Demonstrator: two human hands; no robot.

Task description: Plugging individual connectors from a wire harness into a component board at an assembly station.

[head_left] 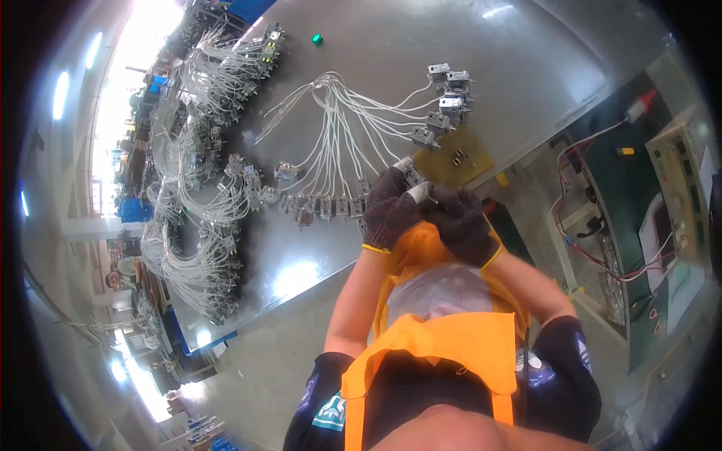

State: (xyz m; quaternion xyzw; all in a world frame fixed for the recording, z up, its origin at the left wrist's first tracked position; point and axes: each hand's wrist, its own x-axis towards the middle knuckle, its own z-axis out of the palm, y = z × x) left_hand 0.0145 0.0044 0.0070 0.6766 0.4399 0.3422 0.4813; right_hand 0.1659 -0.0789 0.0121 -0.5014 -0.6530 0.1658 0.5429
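Both my hands wear dark knit gloves with yellow cuffs and meet at the table's near edge. My left hand is closed around a small boxy metal part on a white wire; white covering shows on a fingertip. Close against it, my right hand has its fingers curled in, and what they pinch is hidden. Fanning out ahead is a bundle of white wires, gathered in a loop at its far end. Similar metal parts line up left of my hands, and several more lie to the right.
A yellowish board with a few tiny dark pieces lies right of my hands. Large piles of wired parts cover the table's left side. A green round object sits farther off. An instrument box with red and white leads stands at right.
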